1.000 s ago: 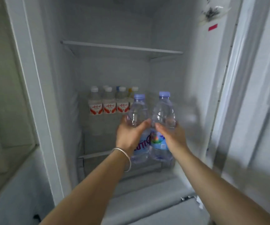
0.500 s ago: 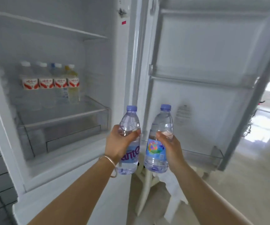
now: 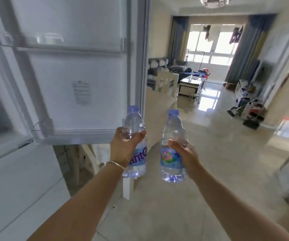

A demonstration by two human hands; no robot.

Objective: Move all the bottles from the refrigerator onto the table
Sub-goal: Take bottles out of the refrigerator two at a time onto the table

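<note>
Two water bottles in hand, out of the fridge.
L hand (image 3: pixel 125 146) fingers wrapped round left bottle (image 3: pixel 135 141), R hand (image 3: pixel 186 153) round right bottle (image 3: pixel 172 146); both upright, apart, in air beside the open fridge door (image 3: pixel 81 75), above tiled floor (image 3: pixel 209 162).

Daylight is flooding through the far windows (image 3: pixel 211 47), glaring off the floor (image 3: pixel 208 101); edges are blurring and bending.
</note>
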